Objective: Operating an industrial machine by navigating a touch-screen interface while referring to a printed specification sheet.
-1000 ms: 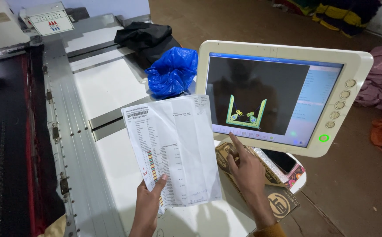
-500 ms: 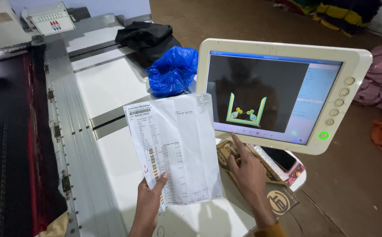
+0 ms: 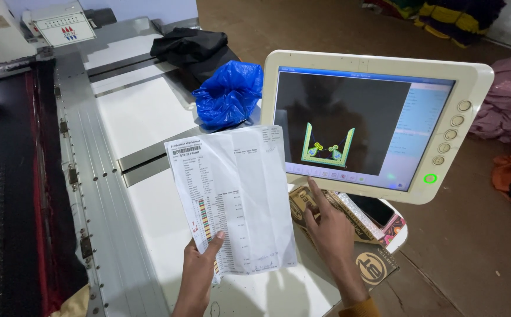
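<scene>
White machine table (image 3: 150, 117), left hand (image 3: 197, 276) gripping printed sheet (image 3: 232, 199), blue bag (image 3: 229, 94) behind

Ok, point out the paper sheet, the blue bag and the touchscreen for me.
Paper sheet (image 3: 238, 199), head view, middle of the page.
Blue bag (image 3: 229, 94), head view, centre of the crumpled plastic.
Touchscreen (image 3: 349, 105), head view, dark area of the display.
</scene>
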